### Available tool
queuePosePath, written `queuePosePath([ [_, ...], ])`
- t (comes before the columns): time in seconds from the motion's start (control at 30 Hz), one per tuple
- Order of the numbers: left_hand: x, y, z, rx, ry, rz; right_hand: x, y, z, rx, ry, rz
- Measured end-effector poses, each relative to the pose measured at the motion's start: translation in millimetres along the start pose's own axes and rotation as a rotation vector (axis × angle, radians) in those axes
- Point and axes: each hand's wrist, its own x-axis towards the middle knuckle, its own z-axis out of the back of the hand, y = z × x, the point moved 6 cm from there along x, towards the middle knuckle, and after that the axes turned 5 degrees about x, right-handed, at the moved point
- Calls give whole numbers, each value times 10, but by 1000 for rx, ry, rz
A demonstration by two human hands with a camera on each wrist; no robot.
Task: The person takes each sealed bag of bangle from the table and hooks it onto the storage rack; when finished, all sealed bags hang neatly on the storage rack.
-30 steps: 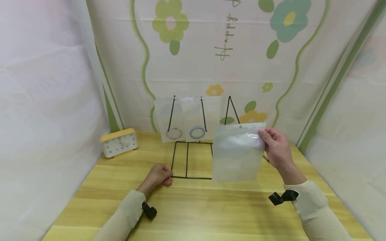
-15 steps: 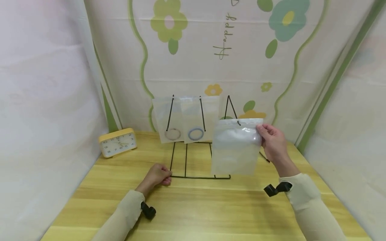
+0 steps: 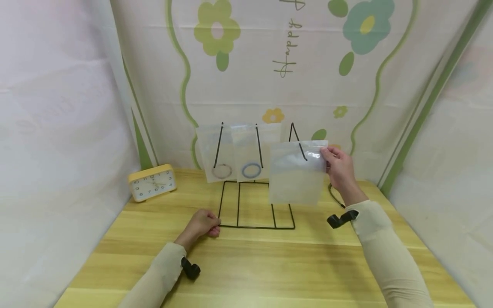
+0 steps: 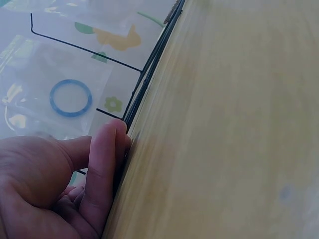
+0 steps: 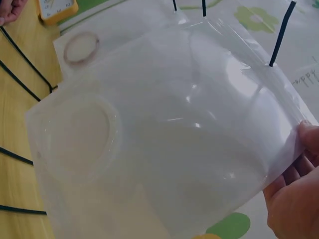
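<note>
My right hand (image 3: 340, 171) pinches the upper right edge of a clear zip bag (image 3: 292, 182). The right hook of a black wire rack (image 3: 254, 227) passes through the top of this bag, its tip showing in front. A pale, see-through ring (image 5: 114, 129) lies inside it in the right wrist view. My left hand (image 3: 202, 223) grips the front left corner of the rack's base, thumb and fingertips on the wire. Two more zip bags hang from the other hooks, one with a pinkish bracelet (image 3: 222, 171), the other with a blue bracelet (image 3: 251, 170).
A yellow alarm clock (image 3: 152, 183) stands at the back left of the wooden table (image 3: 246, 269). Behind the right hand lies a thin dark curved strip (image 3: 335, 196). A flowered cloth (image 3: 246, 77) hangs behind the rack, with pale cloth on both sides.
My right hand has moved up, left and away from me with the zip bag, which has gone from in front of the right hook to onto it. My left hand keeps its place.
</note>
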Motion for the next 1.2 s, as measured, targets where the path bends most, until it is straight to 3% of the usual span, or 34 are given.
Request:
queuePosePath([
  [0.27,8,33,24,-13,-1,25,352,-22,-15,-13,-90,13],
  [0.63,35,-65,-4,0,12,3,693,-84,12,-40,-203,24],
  [1.2,-19,-20,5,-15,5,29,957,-154,-98,-90,-263,31],
])
